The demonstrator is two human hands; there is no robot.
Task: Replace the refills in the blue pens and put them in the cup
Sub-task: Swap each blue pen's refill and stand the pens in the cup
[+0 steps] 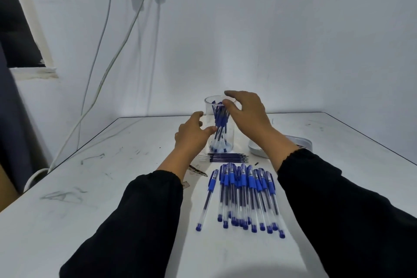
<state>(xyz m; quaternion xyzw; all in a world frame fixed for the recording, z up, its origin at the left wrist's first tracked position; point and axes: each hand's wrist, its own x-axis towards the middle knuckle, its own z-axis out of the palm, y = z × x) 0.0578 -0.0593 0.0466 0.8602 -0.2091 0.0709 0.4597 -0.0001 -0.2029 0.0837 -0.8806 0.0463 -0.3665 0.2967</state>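
A clear plastic cup (211, 98) stands at the back middle of the white table (112, 198), with several blue pens (220, 124) upright inside. My left hand (191, 135) curls round the cup's left side, thumb lying on its front wall. My right hand (250, 113) hovers over the rim, thumb and forefinger apart with nothing visible between them; the thumb tip is near the pen tops. Several capped blue pens (243, 192) lie in a row in front of the cup. A small bunch of dark refills (228, 157) lies between the row and the cup.
A shallow white tray (259, 149) sits right of the cup, partly hidden by my right forearm. A small patterned object (199, 171) lies beside my left wrist. Cables (99, 88) hang down the wall at the left. The table's far edge meets the wall just behind the cup.
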